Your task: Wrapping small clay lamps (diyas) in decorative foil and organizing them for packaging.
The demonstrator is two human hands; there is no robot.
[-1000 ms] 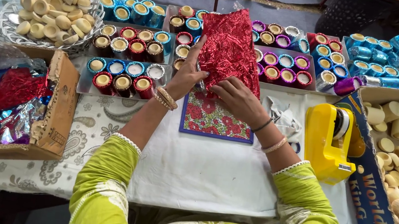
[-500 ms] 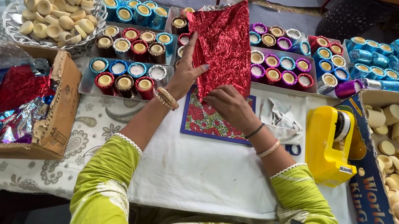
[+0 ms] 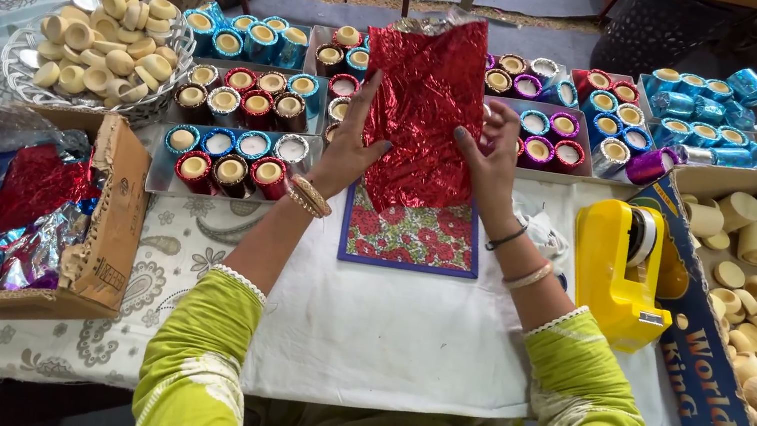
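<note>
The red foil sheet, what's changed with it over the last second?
Both hands have lifted the red foil sheet from draped and crumpled over the floral mat to upright and spread flat, left hand and right hand gripping its sides. The yellow tape dispenser stayed put.

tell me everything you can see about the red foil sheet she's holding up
The red foil sheet is a shiny, crinkled, roughly rectangular piece of metallic wrap with a silver edge along its top. It is held upright above the floral mat, tilted slightly. The left hand grips its left edge and the right hand its right edge, fingers spread on the foil. It hides part of the trays of wrapped cups behind it.
</note>
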